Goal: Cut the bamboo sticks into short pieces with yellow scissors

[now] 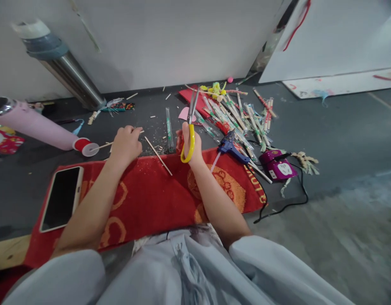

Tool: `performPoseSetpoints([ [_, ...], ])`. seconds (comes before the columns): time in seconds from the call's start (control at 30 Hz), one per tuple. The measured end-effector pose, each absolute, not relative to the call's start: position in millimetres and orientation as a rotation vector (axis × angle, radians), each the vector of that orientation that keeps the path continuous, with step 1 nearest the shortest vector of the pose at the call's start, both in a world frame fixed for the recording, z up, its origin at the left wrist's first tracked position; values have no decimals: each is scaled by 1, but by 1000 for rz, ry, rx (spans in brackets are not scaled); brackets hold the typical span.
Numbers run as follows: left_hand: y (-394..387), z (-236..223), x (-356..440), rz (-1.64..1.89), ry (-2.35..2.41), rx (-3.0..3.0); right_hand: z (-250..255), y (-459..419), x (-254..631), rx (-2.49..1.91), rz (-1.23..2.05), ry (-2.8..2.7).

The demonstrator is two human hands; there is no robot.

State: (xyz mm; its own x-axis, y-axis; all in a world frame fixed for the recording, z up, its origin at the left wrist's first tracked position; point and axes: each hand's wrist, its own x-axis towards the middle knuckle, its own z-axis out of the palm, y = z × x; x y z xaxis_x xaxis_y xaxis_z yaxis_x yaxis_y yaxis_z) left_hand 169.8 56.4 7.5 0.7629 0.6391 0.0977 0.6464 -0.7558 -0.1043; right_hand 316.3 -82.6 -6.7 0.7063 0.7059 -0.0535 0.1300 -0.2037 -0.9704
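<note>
The person's right hand [197,146] has its grip round a pair of yellow-handled scissors [192,131] — blades pointing away, toward the white panel [170,42] behind the bench [309,123]. Over to the left, the left hand [126,146] is closed on a thin wooden stick [103,146], one end poking out by the red spool [79,145]. A loose stick [158,156] lies slantwise between the hands, partly on the red cloth [151,195]. Beyond the scissors I see a heap of wrapped sticks [235,120] — and a blue glue gun [231,148] sits just beside it, on the near side.
</note>
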Motion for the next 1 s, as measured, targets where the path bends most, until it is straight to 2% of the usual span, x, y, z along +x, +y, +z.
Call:
performPoseSetpoints([
  [0.1, 58, 7, 175, -89, -969, -2909, -11, -73, 315, -1387, 615, -363],
  [0.23, 63, 10, 190, -181, -877, -3005, -17, -66, 315, -1220, 494, -220],
  [0.4, 75, 13, 230, -233, -932, -3016, -24, -61, 318, -1224, 450, -246],
  [0.77, 120, 1, 355, -60, -1074, -3018, -27, -52, 325, -1161, 507, -183],
  [1.0, 123, -13, 386, -79, -1157, -3025, -32, -50, 326, -1048, 508, -172],
])
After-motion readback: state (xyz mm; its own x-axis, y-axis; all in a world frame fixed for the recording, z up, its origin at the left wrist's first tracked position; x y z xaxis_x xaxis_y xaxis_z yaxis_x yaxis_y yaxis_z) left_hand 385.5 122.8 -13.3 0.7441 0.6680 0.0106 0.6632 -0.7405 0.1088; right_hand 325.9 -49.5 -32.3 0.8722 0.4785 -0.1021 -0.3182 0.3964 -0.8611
